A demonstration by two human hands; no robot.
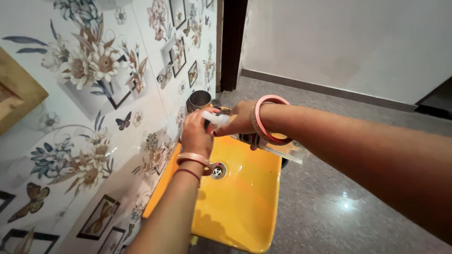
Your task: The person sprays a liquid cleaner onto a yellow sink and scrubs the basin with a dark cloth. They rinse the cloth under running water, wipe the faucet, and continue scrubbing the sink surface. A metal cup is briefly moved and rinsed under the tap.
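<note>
Both hands busy over the far end of a yellow basin (245, 197), right by the flower-patterned tiled wall (94, 94). Left hand (195, 134) curled around the white spout of a tap or dispenser (217, 118), grip narrow and closed on it, thumb over the top. Right hand (240, 120) meeting it from the other side, fingers wrapped on the same white piece; beneath the right wrist hangs something clear and flat, perhaps a plastic bottle or wrapper (287, 150), though too blurred and too hidden to tell whether actually held or merely lying on the rim.

White piece small, rigid, smooth plastic by the look; likely light, and likely slick if wet. Best held as now: pinched from both sides close to its base, not at the tip. Clear thing thin and probably flimsy, apt to crumple or slide off the glazed edge.

Steel cup (199, 99) standing just behind the hands against the wall, near enough to be knocked by a backward jerk of the left knuckles. Bangles on both wrists, pink on the right (263, 120), pale on the left (193, 159), hard enough to clack against the basin.

Room tight on the left: wall touching the basin's side, no swing that way. Open to the right and toward the body, over bare grey stone floor (339, 202). Drain (217, 171) directly under the left wrist. Basin rim rounded, glossy, offering little purchase for anything set on it.
</note>
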